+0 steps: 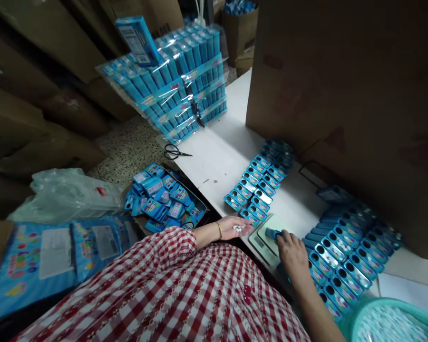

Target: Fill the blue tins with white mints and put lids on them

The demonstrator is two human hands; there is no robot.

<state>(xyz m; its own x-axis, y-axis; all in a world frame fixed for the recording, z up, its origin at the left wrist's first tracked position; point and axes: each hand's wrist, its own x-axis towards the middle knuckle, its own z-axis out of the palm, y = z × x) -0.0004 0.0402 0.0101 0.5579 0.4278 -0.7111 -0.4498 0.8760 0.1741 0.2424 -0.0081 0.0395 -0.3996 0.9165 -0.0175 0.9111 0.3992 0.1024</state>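
My left hand (231, 229) lies palm up beside the scale. Several small white tablets (239, 228) rest in its cupped palm. My right hand (293, 251) reaches over the white digital scale (264, 254), its fingers curled round a small blue tin (272, 233) at the weighing plate. Part of that tin is hidden by the fingers. Just beyond the scale are rows of blue tins (259, 203) with dark round windows. More blue tins (337, 275) stand in tight rows to the right of my right hand.
A teal tub (360, 318) of pale tablets sits at the lower right. Black scissors (176, 152) lie at the table edge, near stacked plastic-wrapped blue packs (185, 90). A box of loose blue packets (164, 197) is left of the table. A large cardboard box (342, 109) stands behind.
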